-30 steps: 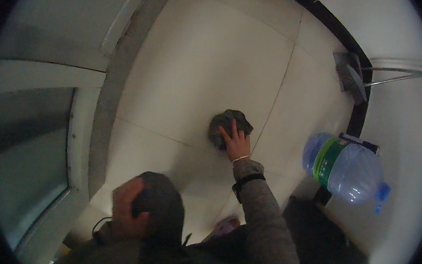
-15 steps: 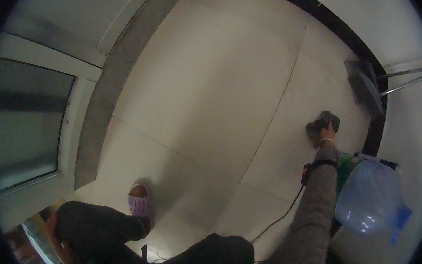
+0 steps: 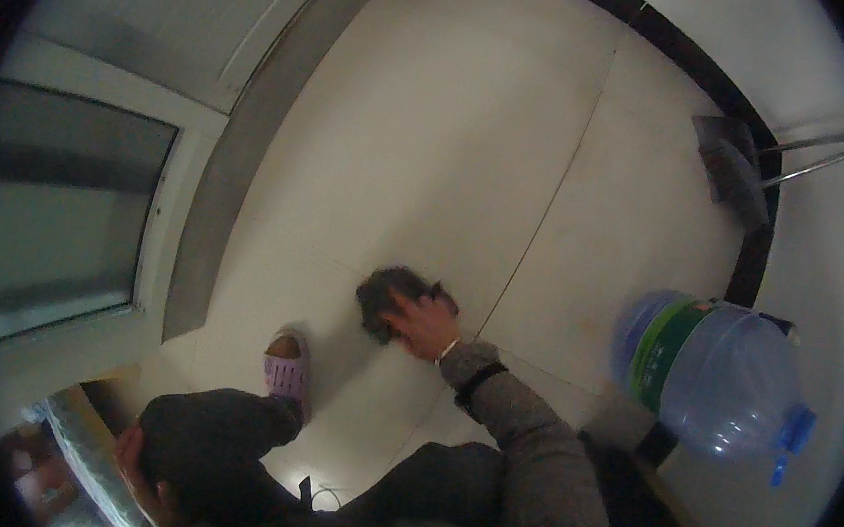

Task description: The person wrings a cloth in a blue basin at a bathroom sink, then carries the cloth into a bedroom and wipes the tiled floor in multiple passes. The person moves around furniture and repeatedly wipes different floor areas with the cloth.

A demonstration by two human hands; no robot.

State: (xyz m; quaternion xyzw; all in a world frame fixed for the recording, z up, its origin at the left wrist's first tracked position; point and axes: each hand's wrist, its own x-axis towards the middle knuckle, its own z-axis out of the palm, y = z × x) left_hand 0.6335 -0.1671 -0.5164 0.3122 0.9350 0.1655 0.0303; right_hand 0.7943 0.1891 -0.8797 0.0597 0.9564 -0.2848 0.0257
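My right hand (image 3: 419, 321) presses down on a dark crumpled cloth (image 3: 384, 295) lying on the pale tiled floor (image 3: 451, 156), with the fingers spread over its right side. The grey sleeve and a dark wristband (image 3: 477, 379) lead back from it toward the lower edge. My left hand (image 3: 135, 464) rests on my bent left knee (image 3: 211, 441) at the lower left, partly hidden by the dark trouser leg. My left foot in a purple slipper (image 3: 285, 372) stands on the floor just left of the cloth.
A large clear-blue water bottle (image 3: 723, 380) with a green label stands to the right of my arm. A grey dustpan (image 3: 726, 170) with metal rods leans at the far right by a dark baseboard (image 3: 700, 72). A grey threshold strip (image 3: 252, 138) and a glass panel (image 3: 56, 201) run along the left.
My right hand has slid the cloth from the far right, near the bottle, back left to the middle of the floor. The view has swung with it.
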